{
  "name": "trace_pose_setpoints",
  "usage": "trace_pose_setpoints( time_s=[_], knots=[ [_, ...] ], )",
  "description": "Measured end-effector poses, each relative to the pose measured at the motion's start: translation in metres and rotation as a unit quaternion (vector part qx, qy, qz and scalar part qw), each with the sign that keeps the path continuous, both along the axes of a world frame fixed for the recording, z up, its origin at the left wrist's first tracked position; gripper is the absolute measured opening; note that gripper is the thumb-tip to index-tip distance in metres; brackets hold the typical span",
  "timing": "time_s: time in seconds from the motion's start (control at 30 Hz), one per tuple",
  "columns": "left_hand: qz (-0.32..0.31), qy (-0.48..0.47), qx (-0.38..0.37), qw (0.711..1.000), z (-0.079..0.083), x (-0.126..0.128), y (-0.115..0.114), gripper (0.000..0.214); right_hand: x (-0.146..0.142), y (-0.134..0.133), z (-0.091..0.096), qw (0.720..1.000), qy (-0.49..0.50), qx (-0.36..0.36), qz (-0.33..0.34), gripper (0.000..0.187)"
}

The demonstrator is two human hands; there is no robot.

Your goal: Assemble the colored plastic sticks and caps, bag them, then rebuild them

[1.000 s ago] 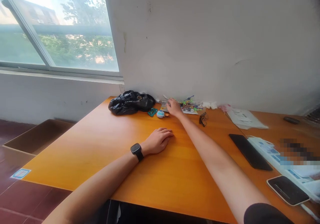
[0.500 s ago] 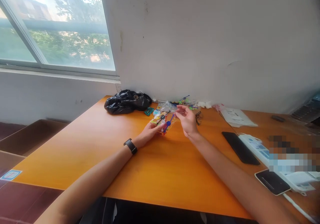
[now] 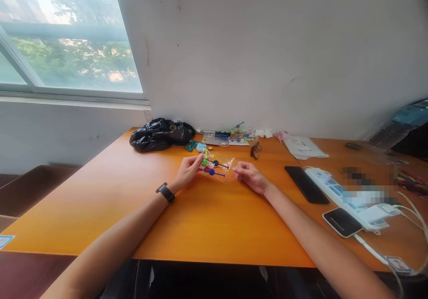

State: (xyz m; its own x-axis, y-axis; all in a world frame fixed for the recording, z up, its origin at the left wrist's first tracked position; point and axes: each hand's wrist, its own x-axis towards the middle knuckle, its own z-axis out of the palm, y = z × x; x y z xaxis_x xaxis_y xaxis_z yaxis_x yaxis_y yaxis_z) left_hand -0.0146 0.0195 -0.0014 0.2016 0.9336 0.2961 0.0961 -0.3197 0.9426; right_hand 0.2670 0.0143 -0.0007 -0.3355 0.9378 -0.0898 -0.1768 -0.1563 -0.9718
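A small clear plastic bag (image 3: pixel 218 167) holding colourful parts, blue, green, red and black, hangs just above the orange table (image 3: pixel 133 201) between both hands. My left hand (image 3: pixel 187 171), with a black watch (image 3: pixel 165 192) on its wrist, pinches the bag's left end. My right hand (image 3: pixel 249 177) is closed on the bag's right end. Both hands sit over the middle of the table, a little nearer than the clutter by the wall.
Against the wall lie a crumpled black plastic bag (image 3: pixel 158 134), more small packets and colourful parts (image 3: pixel 230 136), glasses (image 3: pixel 255 149) and papers (image 3: pixel 302 147). At right are a dark phone (image 3: pixel 306 183), a white power strip (image 3: pixel 347 198) and a second phone (image 3: pixel 342 222).
My right hand took the bag from the pile by the wall and brought it toward me. My left hand lifted off the table and took hold of its other end.
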Motion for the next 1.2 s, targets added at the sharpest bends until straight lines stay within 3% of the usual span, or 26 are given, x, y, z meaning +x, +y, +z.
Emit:
trace_pose_setpoints(
  time_s=[0.13, 0.23, 0.33, 0.5, 0.63, 0.73, 0.8, 0.93, 1.1, 1.2],
  knots=[
    [0.084, 0.114, 0.109, 0.984, 0.003, -0.009, 0.003, 0.063, -0.001, 0.002, -0.003, 0.999, -0.006, -0.014, -0.033, 0.045],
    [0.119, 0.162, 0.138, 0.97, 0.01, -0.014, 0.005, 0.064, -0.003, 0.003, -0.004, 0.998, -0.022, -0.016, -0.053, 0.053],
    [0.131, 0.159, 0.143, 0.968, 0.027, -0.014, 0.0, 0.061, -0.005, 0.003, -0.005, 0.998, -0.045, 0.0, -0.043, 0.056],
    [0.078, 0.181, 0.178, 0.964, 0.081, -0.007, -0.018, 0.047, -0.011, 0.002, -0.014, 0.991, -0.109, 0.066, -0.046, 0.052],
    [-0.016, 0.278, 0.223, 0.934, 0.134, -0.003, -0.021, 0.044, -0.016, 0.002, -0.022, 0.98, -0.145, 0.109, -0.078, 0.06],
    [-0.074, 0.316, 0.232, 0.917, 0.16, 0.003, -0.014, 0.03, -0.018, 0.0, -0.022, 0.976, -0.154, 0.138, -0.07, 0.066],
    [-0.078, 0.319, 0.239, 0.914, 0.166, 0.008, -0.008, 0.022, -0.019, -0.002, -0.021, 0.976, -0.152, 0.148, -0.047, 0.07],
    [-0.04, 0.297, 0.248, 0.921, 0.164, 0.008, 0.015, 0.018, -0.019, -0.002, -0.024, 0.975, -0.16, 0.15, -0.039, 0.077],
    [0.12, 0.138, 0.274, 0.944, 0.164, -0.012, 0.073, 0.016, -0.022, -0.005, -0.025, 0.958, -0.204, 0.199, -0.038, 0.072],
    [0.235, 0.068, 0.31, 0.919, 0.154, -0.018, 0.11, 0.016, -0.025, -0.011, -0.021, 0.931, -0.25, 0.266, -0.024, 0.061]
  ],
)
